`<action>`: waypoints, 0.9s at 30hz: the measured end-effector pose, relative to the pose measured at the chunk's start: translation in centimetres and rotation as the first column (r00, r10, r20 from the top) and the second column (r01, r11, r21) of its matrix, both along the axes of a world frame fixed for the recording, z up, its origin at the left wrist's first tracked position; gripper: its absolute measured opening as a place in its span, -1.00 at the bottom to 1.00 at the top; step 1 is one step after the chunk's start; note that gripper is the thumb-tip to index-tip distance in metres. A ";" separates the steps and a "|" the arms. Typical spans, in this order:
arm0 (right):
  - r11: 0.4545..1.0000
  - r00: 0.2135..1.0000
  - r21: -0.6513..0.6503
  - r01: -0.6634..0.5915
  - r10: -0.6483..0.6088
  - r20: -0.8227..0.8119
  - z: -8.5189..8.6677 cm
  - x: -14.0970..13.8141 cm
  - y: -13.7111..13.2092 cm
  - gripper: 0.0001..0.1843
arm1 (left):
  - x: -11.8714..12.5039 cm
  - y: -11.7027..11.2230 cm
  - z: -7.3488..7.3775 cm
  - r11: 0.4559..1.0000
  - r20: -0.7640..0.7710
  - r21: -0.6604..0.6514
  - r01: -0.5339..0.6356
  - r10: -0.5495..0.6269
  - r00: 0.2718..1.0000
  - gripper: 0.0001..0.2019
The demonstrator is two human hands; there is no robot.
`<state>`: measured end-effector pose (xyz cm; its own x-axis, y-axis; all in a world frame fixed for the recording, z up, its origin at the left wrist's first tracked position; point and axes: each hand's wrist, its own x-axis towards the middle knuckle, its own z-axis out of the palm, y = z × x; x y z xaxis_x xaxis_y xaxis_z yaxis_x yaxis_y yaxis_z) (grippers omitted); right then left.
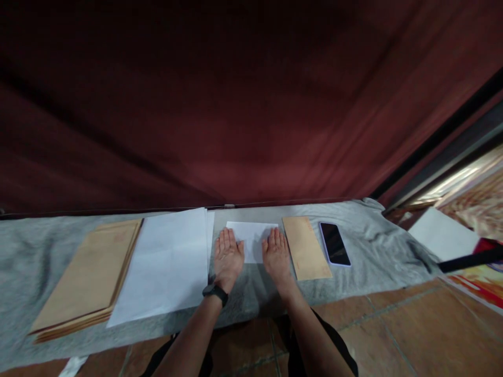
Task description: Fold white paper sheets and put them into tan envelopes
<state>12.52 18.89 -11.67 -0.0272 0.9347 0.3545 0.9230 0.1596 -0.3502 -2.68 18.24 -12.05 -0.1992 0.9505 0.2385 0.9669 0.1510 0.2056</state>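
Note:
A small folded white sheet [251, 236] lies on the grey cloth [353, 277] in front of me. My left hand [228, 256], with a black watch on the wrist, lies flat on the sheet's left edge, fingers stretched out. My right hand [277, 256] lies flat on its right edge, fingers out too. Neither hand grips anything. A single brown envelope [305, 247] rests just right of my right hand.
A stack of white paper [167, 262] and a pile of brown envelopes [90, 272] lie to the left. A dark phone [334, 243] sits right of the single envelope. A dark red curtain [236, 104] hangs behind. Tiled floor [412, 330] lies nearer me.

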 end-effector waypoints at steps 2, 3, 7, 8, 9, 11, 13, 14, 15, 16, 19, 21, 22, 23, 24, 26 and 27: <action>0.996 0.996 -0.012 -0.091 0.091 -0.003 1.0 -1.1 0.0 -0.40 | 0.0 0.0 0.1 1.000 -0.005 -0.002 0.008 -0.008 1.000 -0.40; 0.989 0.990 -0.015 -0.144 0.144 -0.010 1.3 -1.7 0.1 -0.40 | -0.1 -0.1 0.2 1.000 -0.005 -0.004 0.016 -0.016 1.000 -0.41; 0.957 0.957 -0.039 -0.288 0.286 -0.050 1.1 -3.5 0.4 -0.43 | -0.4 -0.3 0.5 0.996 -0.005 0.007 0.092 -0.092 0.996 -0.45; 0.952 0.952 -0.051 -0.303 0.300 -0.053 0.9 -3.7 0.5 -0.44 | -0.5 -0.4 0.6 0.993 -0.015 0.010 0.116 -0.116 0.993 -0.45; 0.949 0.950 -0.065 -0.310 0.307 -0.050 0.6 -3.9 0.7 -0.45 | -0.6 -0.4 0.7 0.990 -0.026 0.006 0.141 -0.141 0.990 -0.45; 0.949 0.954 -0.093 -0.301 0.300 -0.025 0.1 -4.1 1.1 -0.46 | -0.7 -0.4 0.7 0.982 -0.033 -0.022 0.189 -0.189 0.981 -0.44; 0.953 0.959 -0.113 -0.280 0.284 0.023 -0.1 -4.0 1.4 -0.47 | -0.8 -0.3 0.6 0.972 -0.015 -0.057 0.227 -0.229 0.973 -0.43; 0.956 0.960 -0.117 -0.268 0.275 0.051 -0.2 -3.9 1.6 -0.48 | -0.9 -0.2 0.5 0.968 -0.004 -0.066 0.241 -0.242 0.970 -0.44; 0.960 0.961 -0.120 -0.254 0.265 0.078 -0.3 -3.7 1.8 -0.48 | -1.0 -0.2 0.3 0.967 0.003 -0.064 0.245 -0.245 0.969 -0.44; 0.964 0.963 -0.120 -0.239 0.251 0.102 -0.4 -3.4 2.0 -0.48 | -1.0 -0.3 0.2 0.968 0.003 -0.053 0.246 -0.246 0.969 -0.44; 0.980 0.972 -0.113 -0.166 0.182 0.151 -0.8 -2.1 2.6 -0.46 | -1.3 -0.6 -0.3 0.970 -0.024 0.004 0.244 -0.244 0.970 -0.43; 0.988 0.977 -0.103 -0.119 0.135 0.167 -1.0 -1.1 2.9 -0.44 | -1.4 -0.8 -0.6 0.970 -0.041 0.031 0.242 -0.240 0.970 -0.42; 0.990 0.978 -0.096 -0.101 0.116 0.173 -1.1 -0.6 3.1 -0.44 | -1.5 -0.9 -0.6 0.971 -0.046 0.037 0.236 -0.234 0.971 -0.42; 0.992 0.979 -0.086 -0.090 0.104 0.178 -1.1 -0.1 3.1 -0.43 | -1.5 -1.0 -0.6 0.973 -0.048 0.037 0.226 -0.224 0.973 -0.42; 0.994 0.978 -0.075 -0.084 0.097 0.183 -1.2 0.3 3.2 -0.42 | -1.6 -0.9 -0.5 0.977 -0.051 0.034 0.210 -0.208 0.977 -0.42; 0.995 0.977 -0.050 -0.083 0.091 0.194 -1.3 0.8 3.2 -0.41 | -1.4 -0.6 0.0 0.986 -0.058 0.027 0.166 -0.164 0.985 -0.43; 0.996 0.976 -0.038 -0.086 0.092 0.200 -1.4 1.0 3.2 -0.41 | -1.3 -0.4 0.3 0.989 -0.062 0.032 0.145 -0.143 0.988 -0.43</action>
<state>13.51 22.05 -13.03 -0.1787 0.9350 0.3063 0.9575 0.2369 -0.1645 -3.93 17.85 -11.77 -0.0454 0.9589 0.2802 0.9886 0.0029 0.1504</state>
